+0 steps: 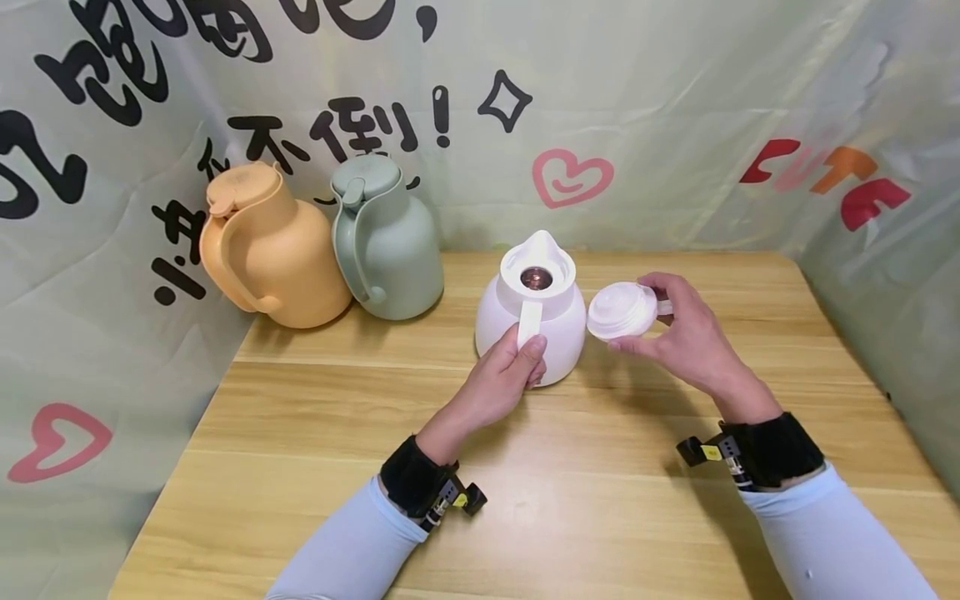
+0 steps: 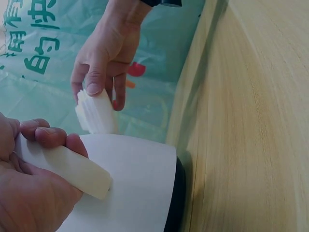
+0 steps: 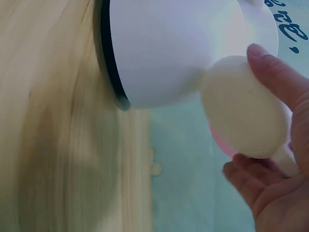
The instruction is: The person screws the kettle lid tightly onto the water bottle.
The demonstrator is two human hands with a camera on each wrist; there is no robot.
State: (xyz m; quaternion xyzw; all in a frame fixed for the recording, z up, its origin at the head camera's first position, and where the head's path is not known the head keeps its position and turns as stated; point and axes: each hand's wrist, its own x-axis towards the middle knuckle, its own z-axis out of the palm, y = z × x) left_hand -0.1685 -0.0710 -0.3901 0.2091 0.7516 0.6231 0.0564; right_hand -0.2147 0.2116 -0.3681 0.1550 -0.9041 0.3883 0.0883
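Note:
A white thermos jug (image 1: 491,321) stands upright on the wooden table, its mouth uncovered and its dark inner opening showing in the head view. My left hand (image 1: 501,377) grips the jug's handle (image 2: 63,166), fingers curled round it with the thumb on top. To the right of the jug, my right hand (image 1: 686,337) holds a white lid (image 1: 621,310) by its edge, above the table. The lid's threaded underside is turned toward the head camera, while its smooth round top (image 3: 244,108) faces the right wrist camera. Thumb and fingers sit on opposite sides of the lid.
At the back left stand an orange jug (image 1: 288,258) and a grey-green jug (image 1: 405,250), both lidded and side by side. A printed cloth backdrop (image 1: 660,108) rises behind the wooden table (image 1: 570,508) and along its sides.

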